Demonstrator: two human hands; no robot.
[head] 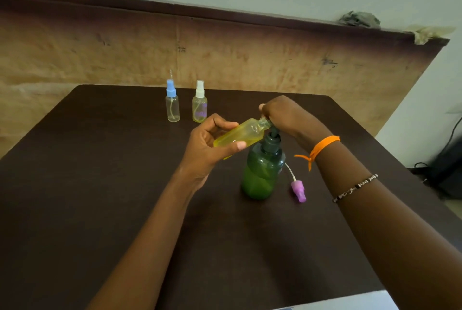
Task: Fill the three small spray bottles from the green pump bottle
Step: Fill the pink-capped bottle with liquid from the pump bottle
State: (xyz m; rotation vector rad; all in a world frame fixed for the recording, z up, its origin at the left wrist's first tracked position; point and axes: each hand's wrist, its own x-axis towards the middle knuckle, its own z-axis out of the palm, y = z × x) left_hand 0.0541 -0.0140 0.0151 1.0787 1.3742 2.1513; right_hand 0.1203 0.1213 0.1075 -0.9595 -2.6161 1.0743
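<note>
Beyond the left hand's grip (212, 144), which pinched the uncapped spray bottle (237, 136) tilted, stood two capped ones. Its neck met the green pump bottle's (262, 172) spout under the pressing right hand (282, 117); short, steady strokes would likely avoid spills.
</note>
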